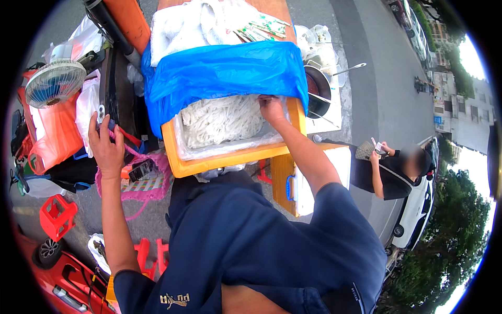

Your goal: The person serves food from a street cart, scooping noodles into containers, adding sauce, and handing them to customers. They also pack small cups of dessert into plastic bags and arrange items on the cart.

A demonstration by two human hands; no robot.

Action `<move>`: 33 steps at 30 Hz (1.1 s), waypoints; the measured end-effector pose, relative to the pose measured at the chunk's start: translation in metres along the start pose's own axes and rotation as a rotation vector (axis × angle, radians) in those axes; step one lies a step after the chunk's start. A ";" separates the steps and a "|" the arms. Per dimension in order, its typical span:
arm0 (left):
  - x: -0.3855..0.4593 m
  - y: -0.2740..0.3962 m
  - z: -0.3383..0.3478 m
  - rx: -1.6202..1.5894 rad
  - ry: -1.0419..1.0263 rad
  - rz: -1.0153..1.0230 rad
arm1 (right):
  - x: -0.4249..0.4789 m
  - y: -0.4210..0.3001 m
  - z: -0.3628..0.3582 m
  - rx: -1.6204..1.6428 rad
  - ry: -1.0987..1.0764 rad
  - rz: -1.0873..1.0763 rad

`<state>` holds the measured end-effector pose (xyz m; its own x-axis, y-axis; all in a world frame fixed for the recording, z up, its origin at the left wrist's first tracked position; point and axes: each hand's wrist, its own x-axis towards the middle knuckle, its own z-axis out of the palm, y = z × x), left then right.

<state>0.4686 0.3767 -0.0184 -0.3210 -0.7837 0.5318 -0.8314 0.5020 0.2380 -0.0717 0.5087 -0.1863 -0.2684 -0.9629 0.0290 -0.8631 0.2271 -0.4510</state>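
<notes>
White noodles (221, 119) fill a tub lined with clear plastic, set in a yellow-rimmed box (231, 161). A blue plastic sheet (227, 70) covers the far part of the box. My right hand (270, 106) reaches to the right end of the noodles, at the sheet's edge; its fingertips are partly hidden, and I cannot tell whether they grip anything. My left hand (106, 143) is raised with spread fingers left of the box, over bags and a pink basket (157, 172). A dark-handled item lies close behind its fingers; no hold on it shows.
White towels (188, 23) and wrapped chopsticks (262, 29) lie beyond the sheet. A divided metal pot (317, 84) stands at the right, a fan (55, 84) at the left. Red stools (58, 216) are low left. A person (392, 168) stands at the right holding small items.
</notes>
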 end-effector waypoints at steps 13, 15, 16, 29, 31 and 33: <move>0.003 0.002 0.002 -0.011 -0.017 -0.008 | 0.009 0.050 0.046 0.241 0.143 0.344; 0.002 0.002 0.002 -0.031 -0.028 -0.016 | 0.014 0.048 0.043 -0.009 0.255 0.222; -0.006 0.000 -0.005 0.001 -0.031 -0.033 | 0.022 0.021 0.033 -0.298 0.298 0.066; 0.004 0.004 -0.010 0.041 0.016 0.045 | -0.068 -0.185 -0.014 0.231 -0.155 -0.182; 0.013 0.023 -0.017 0.126 0.021 0.149 | -0.079 -0.200 -0.005 0.088 -0.232 -0.298; 0.021 0.045 -0.013 0.003 0.057 0.207 | -0.086 -0.215 0.009 -0.022 -0.313 -0.244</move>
<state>0.4303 0.3882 0.0139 -0.4588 -0.6419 0.6144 -0.7520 0.6488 0.1162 0.1411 0.5408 -0.1002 0.0861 -0.9862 -0.1416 -0.8954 -0.0143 -0.4450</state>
